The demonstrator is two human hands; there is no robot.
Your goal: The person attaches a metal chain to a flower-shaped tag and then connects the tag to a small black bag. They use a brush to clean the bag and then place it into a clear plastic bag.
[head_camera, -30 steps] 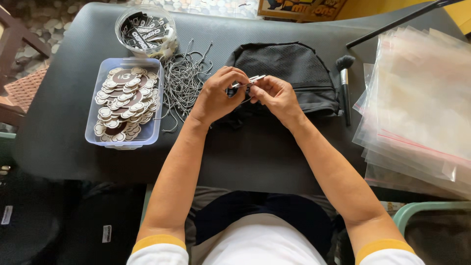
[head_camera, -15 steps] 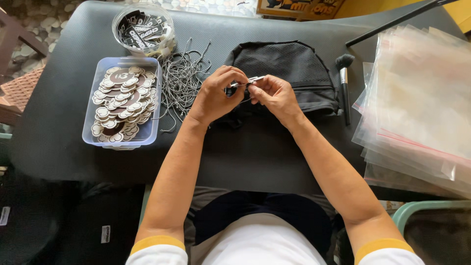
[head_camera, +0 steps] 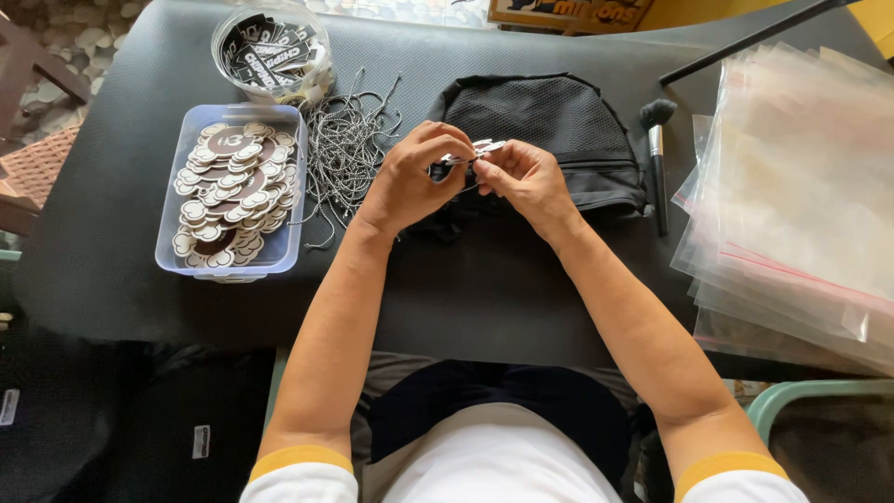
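Observation:
My left hand (head_camera: 414, 177) and my right hand (head_camera: 524, 177) meet over a black mesh-fronted backpack (head_camera: 549, 140) lying on the black table (head_camera: 112, 233). Between the fingertips of both hands sits a small white tag with a thin metal chain (head_camera: 475, 152). Both hands pinch it, fingers curled. The chain's end is too small to make out. A heap of metal ball chains (head_camera: 349, 149) lies just left of my left hand.
A clear plastic tub (head_camera: 191, 265) of several white-edged dark tags stands at the left. A round container (head_camera: 270, 47) of black labels is behind it. A makeup-style brush (head_camera: 656, 158) lies right of the backpack. A stack of clear plastic bags (head_camera: 801, 196) fills the right side.
Both hands stay together over the backpack with only slight finger movement on the tag and chain.

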